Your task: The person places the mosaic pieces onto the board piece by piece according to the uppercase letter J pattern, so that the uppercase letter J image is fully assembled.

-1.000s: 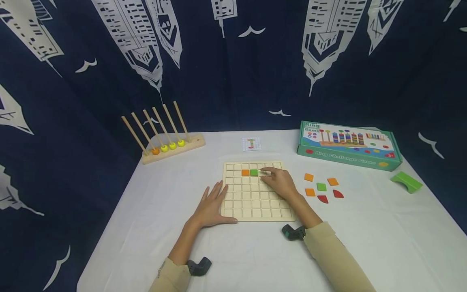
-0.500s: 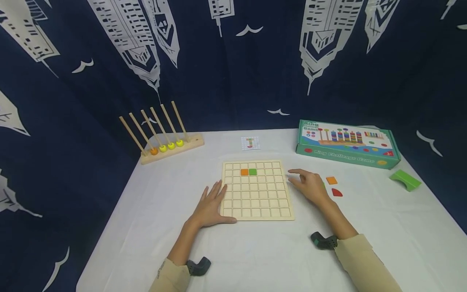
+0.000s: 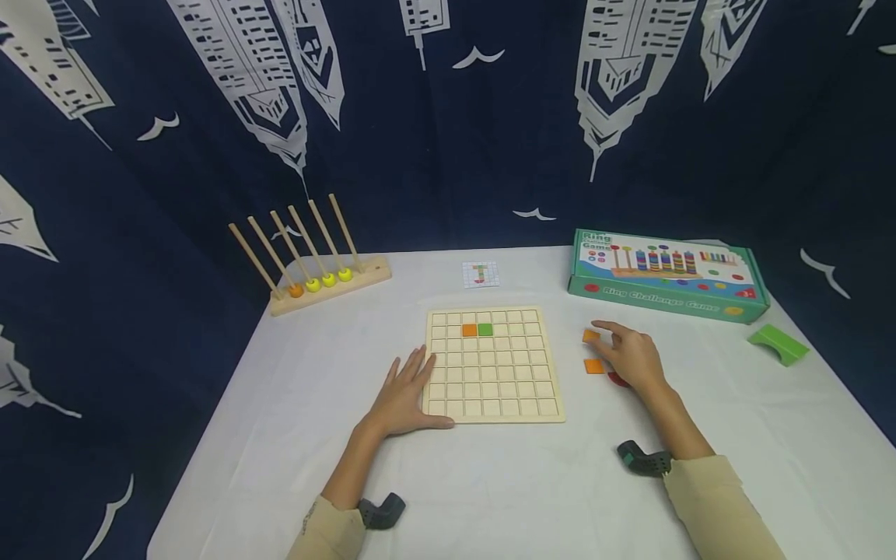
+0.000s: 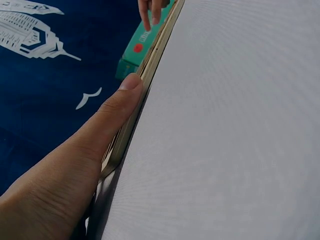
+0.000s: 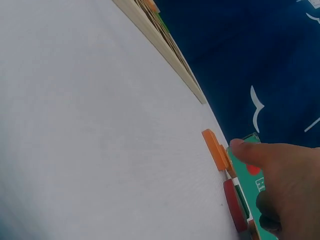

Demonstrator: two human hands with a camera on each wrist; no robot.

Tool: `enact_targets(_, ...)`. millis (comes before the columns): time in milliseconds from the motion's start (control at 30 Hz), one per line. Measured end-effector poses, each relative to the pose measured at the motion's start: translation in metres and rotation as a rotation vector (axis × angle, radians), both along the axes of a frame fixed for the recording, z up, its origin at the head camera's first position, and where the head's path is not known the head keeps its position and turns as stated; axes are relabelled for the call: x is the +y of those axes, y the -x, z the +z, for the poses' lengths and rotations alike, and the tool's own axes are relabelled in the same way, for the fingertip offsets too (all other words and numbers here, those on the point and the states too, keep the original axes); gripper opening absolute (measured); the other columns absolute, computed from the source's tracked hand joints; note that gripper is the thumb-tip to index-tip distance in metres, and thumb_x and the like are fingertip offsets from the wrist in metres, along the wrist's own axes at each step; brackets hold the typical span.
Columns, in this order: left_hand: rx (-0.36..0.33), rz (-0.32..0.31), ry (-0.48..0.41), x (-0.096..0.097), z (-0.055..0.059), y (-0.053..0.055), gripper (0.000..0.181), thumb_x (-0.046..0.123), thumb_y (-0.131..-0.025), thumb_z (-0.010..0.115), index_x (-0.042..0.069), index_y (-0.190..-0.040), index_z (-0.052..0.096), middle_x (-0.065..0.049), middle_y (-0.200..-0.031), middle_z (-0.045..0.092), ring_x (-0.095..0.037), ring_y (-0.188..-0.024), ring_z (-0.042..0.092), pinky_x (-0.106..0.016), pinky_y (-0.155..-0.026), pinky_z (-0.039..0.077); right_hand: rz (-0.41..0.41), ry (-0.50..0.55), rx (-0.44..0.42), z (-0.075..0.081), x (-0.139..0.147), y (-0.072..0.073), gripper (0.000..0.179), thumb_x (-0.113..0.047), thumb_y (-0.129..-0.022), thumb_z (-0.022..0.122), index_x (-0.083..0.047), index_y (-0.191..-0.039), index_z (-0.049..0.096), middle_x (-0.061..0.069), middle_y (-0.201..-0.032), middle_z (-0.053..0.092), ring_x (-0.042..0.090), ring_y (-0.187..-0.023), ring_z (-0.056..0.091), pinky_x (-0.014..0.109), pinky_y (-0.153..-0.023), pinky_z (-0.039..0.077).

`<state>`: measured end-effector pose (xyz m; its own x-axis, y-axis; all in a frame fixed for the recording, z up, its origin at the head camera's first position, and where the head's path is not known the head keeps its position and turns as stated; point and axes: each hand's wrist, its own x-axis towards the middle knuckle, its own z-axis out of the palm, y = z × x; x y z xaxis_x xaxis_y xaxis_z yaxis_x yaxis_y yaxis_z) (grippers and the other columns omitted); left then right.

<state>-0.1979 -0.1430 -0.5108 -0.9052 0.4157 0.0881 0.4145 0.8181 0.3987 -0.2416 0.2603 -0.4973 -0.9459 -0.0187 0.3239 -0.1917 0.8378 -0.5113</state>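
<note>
A pale wooden grid board (image 3: 493, 381) lies mid-table, with one orange and one green square tile (image 3: 485, 330) side by side in its second row. My left hand (image 3: 400, 400) rests at the board's near left corner, fingers spread along the left side and thumb along the front edge (image 4: 120, 145). My right hand (image 3: 633, 358) is over the loose tiles right of the board. Its thumb and index finger are apart on either side of an orange square tile (image 3: 590, 336). Another orange square tile (image 3: 593, 366) lies nearer me, beside a partly covered red tile (image 3: 617, 379).
A pegged wooden rack (image 3: 336, 289) with orange and yellow beads stands at the back left. A small pattern card (image 3: 481, 274) lies behind the board. At the back right are a green game box (image 3: 665, 276) and a green arch block (image 3: 779, 347).
My right hand has left the board and moved right to the loose tiles, now covering several of them. The left hand stays at the board's corner.
</note>
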Motion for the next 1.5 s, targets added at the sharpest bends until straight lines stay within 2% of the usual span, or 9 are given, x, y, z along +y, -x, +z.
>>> enact_targets(167, 0.009, -0.006, -0.001, 0.000, 0.000, 0.000, 0.125, 0.084, -0.055, 0.059, 0.006, -0.146, 0.024, -0.012, -0.153, 0.010, -0.021, -0.140, 0.006, -0.041, -0.112, -0.003, -0.008, -0.037, -0.061, -0.001, 0.002, -0.002, 0.041, -0.023, -0.083, 0.071, -0.002, -0.116, 0.062, 0.000, -0.049, 0.034, 0.015, -0.045, 0.029, 0.027, -0.040, 0.023)
enact_targets(433, 0.007, -0.006, 0.003, 0.001, 0.000, 0.000, 0.125, 0.085, -0.055, 0.057, 0.006, -0.146, 0.024, -0.012, -0.153, 0.010, -0.020, -0.140, 0.005, -0.041, -0.112, -0.003, -0.017, -0.072, -0.091, -0.001, 0.002, -0.003, 0.037, -0.024, -0.084, 0.069, 0.000, -0.112, 0.064, 0.000, -0.050, 0.036, 0.016, -0.047, 0.031, 0.028, -0.043, 0.023)
enact_targets(700, -0.007, -0.005, 0.007, 0.001, 0.001, 0.000, 0.125, 0.084, -0.054, 0.058, 0.006, -0.146, 0.023, -0.011, -0.153, 0.010, -0.021, -0.140, 0.005, -0.040, -0.112, -0.004, -0.011, -0.063, -0.058, -0.004, -0.001, -0.004, 0.034, -0.025, -0.085, 0.069, -0.002, -0.109, 0.066, -0.001, -0.048, 0.033, 0.014, -0.044, 0.028, 0.027, -0.041, 0.022)
enact_targets(967, -0.009, -0.005, -0.006, 0.000, 0.004, -0.001, 0.126, 0.084, -0.054, 0.059, 0.005, -0.146, 0.025, -0.013, -0.153, 0.011, -0.022, -0.140, 0.007, -0.041, -0.112, -0.003, 0.083, -0.028, 0.045, -0.003, -0.023, -0.004, 0.029, -0.026, -0.083, 0.070, -0.009, -0.107, 0.068, -0.004, -0.046, 0.027, 0.011, -0.043, 0.020, 0.025, -0.040, 0.018)
enact_targets(1267, -0.006, -0.004, -0.003, 0.000, 0.005, -0.002, 0.125, 0.083, -0.054, 0.059, 0.004, -0.145, 0.025, -0.014, -0.152, 0.012, -0.022, -0.140, 0.007, -0.042, -0.112, -0.002, 0.164, 0.013, 0.013, 0.000, -0.062, 0.000, 0.032, -0.030, -0.081, 0.072, -0.011, -0.106, 0.069, -0.004, -0.048, 0.028, 0.010, -0.045, 0.021, 0.025, -0.041, 0.018)
enact_targets(1500, -0.003, -0.008, -0.005, 0.000, 0.005, -0.002, 0.125, 0.083, -0.055, 0.059, 0.004, -0.145, 0.025, -0.014, -0.152, 0.012, -0.023, -0.140, 0.007, -0.042, -0.112, -0.002, 0.233, 0.039, 0.012, 0.001, -0.089, 0.012, 0.034, -0.031, -0.082, 0.071, -0.010, -0.109, 0.068, -0.006, -0.047, 0.029, 0.008, -0.044, 0.021, 0.024, -0.040, 0.019)
